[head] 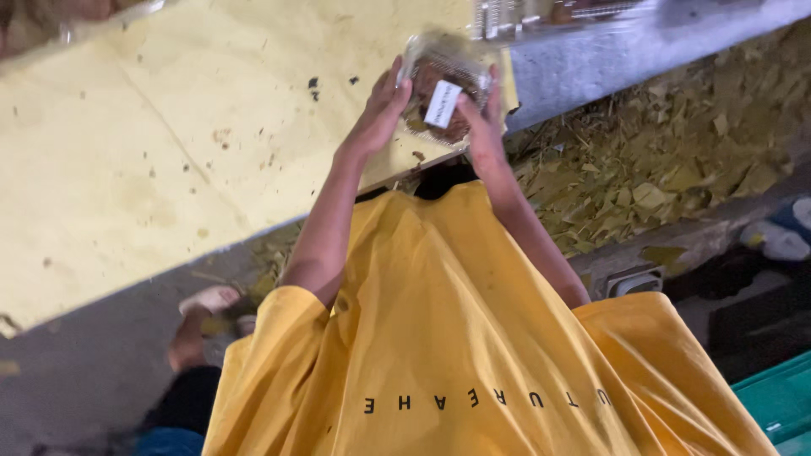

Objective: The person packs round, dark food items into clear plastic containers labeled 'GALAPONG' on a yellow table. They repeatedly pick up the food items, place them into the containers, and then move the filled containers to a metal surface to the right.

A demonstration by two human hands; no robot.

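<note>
Hands, left (382, 108) and right (483, 118), clasp a clear box (445, 84) of brown stuff by its sides above the yellow table (169, 143); probably light, flimsy, best gripped at the edges.

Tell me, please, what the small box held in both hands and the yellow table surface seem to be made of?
The box looks like thin clear plastic, glossy: its brown contents show through it, and a white label sits on it. The left hand and right hand hold it by its sides. The table surface looks like a matte yellow sheet, perhaps painted board or laminate, stained and speckled; the exact material is unclear.
</note>
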